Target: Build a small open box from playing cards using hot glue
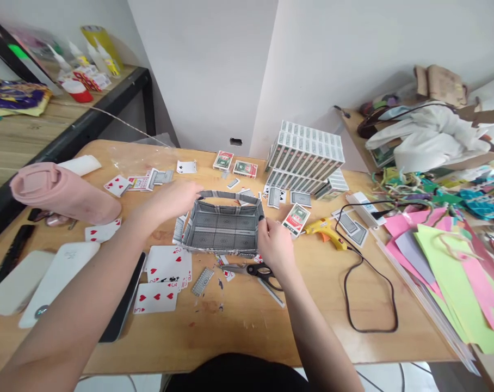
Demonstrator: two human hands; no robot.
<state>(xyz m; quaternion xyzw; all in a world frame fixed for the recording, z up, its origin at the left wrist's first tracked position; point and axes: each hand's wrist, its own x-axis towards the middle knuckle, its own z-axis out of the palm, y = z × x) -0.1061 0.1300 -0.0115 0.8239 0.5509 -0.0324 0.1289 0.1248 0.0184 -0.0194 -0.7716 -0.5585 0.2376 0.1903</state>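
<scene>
In the head view, the card tray [222,231] sits mid-bench [247,332], nearer the far edge. The right hand [276,244] pinches its right end; the left hand [181,195] is at its far left corner, finger spread unclear. Scissors [253,269] lie toward the near edge.

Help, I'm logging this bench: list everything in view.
Tray: one, grey, centre
Scissors: one, black-handled, centre
Cards: many, white or grey, around tray
Stacked boxes: many, pale, behind
Loose boxes: three, red and green, nearby
Glue gun: one, yellow, right
Papers: several, multicoloured, far right
Cloth: one, white, right rear
Cylinder: one, pink, left
Slabs: three, white or black, left
Marker: one, black, left
Bottles: several, white, left shelf
Left hand, right hand: two, bare, at tray
</scene>
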